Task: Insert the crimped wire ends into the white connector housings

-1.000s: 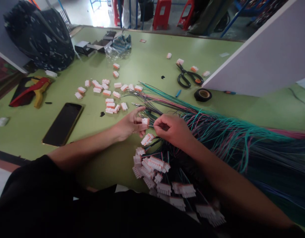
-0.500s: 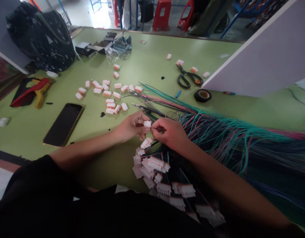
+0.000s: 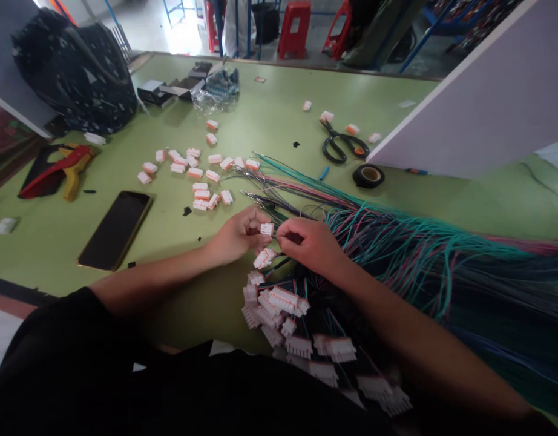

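Between the thumb and fingers of my left hand is a small white connector. My right hand is pinched closed just to the right of it, on a thin dark wire at the connector's side. Below both hands lies a pile of white and orange connectors with wires attached. Beyond the hands, a long bundle of green, pink and dark wires runs off to the right, its metal-tipped ends near my fingers. Loose white and orange connectors are scattered to the upper left.
A phone lies left of my hands. Black scissors and a roll of black tape lie beyond the wires. A red and yellow tool and a dark patterned bag are at the left. A pale panel stands at right.
My left hand and the connector have shifted very slightly left, opening a small gap from my right fingertips. The right hand keeps its pinch.
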Motion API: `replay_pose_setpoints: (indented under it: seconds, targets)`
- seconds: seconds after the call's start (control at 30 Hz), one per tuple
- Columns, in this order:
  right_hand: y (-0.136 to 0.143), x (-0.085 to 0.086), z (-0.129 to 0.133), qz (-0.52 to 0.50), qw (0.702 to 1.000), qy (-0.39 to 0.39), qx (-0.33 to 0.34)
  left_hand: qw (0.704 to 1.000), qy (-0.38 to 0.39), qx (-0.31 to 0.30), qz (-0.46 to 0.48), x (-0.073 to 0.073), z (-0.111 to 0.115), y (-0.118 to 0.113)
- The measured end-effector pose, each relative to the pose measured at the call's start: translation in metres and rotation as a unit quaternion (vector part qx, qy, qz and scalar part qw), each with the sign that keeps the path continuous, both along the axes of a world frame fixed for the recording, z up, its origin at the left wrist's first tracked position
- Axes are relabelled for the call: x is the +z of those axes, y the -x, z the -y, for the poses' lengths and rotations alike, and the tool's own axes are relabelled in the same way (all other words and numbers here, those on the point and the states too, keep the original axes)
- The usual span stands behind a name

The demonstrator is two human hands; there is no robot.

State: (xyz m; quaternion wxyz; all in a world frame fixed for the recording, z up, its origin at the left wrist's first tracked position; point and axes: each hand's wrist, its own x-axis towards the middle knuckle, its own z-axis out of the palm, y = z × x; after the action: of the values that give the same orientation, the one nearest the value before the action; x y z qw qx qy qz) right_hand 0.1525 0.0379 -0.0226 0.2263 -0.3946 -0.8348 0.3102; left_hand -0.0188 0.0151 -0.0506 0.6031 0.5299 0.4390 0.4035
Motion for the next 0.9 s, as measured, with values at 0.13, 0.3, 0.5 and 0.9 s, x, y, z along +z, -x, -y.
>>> replay_pose_setpoints:
  seconds: [0.13, 0.3, 0.5, 0.9]
  targets:
    - [0.002, -0.001, 0.001, 0.012, 1.0, 0.005, -0.001, 1.0, 0.0, -0.001, -0.009, -0.001, 0.001, 0.0]
    - [-0.013, 0.008, -0.023, 0.023, 0.997, 0.064, 0.038, 0.998, -0.057, -0.021, -0.026, 0.006, 0.005, -0.001]
    - [-0.019, 0.006, -0.041, 0.272, 0.958, -0.085, -0.026, 0.941, -0.298, -0.085, -0.135, 0.017, 0.022, -0.006]
    - [-0.012, 0.003, -0.038, 0.327, 0.941, -0.06, -0.069, 0.913, -0.348, -0.101, -0.187, 0.009, 0.032, -0.005]
